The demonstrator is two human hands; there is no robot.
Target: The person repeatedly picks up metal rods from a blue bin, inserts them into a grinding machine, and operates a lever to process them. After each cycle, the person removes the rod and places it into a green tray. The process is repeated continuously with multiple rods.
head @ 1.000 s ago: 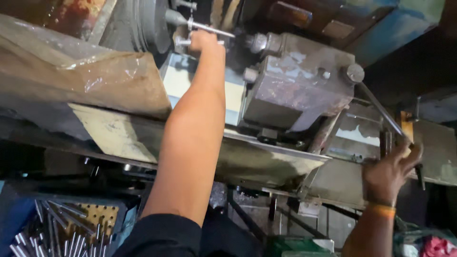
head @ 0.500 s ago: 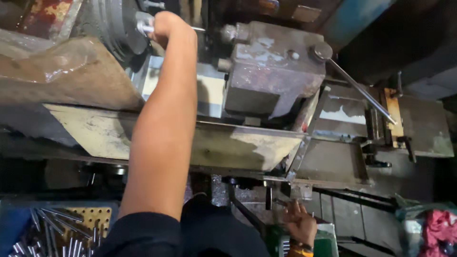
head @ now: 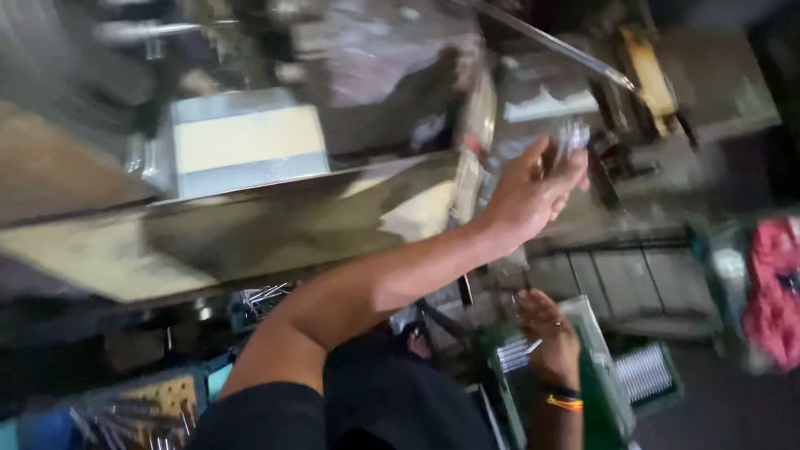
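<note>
I see my left hand pinching a short, blurred silvery metal piece over the right edge of the grey, worn lathe bed, while my right hand, nearer, fingers thin metal rods in a green tray.

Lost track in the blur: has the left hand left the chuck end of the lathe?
Yes. The left hand has swung right, away from the chuck end, past the grey carriage block, and now holds small metal pieces below the long lever.
</note>
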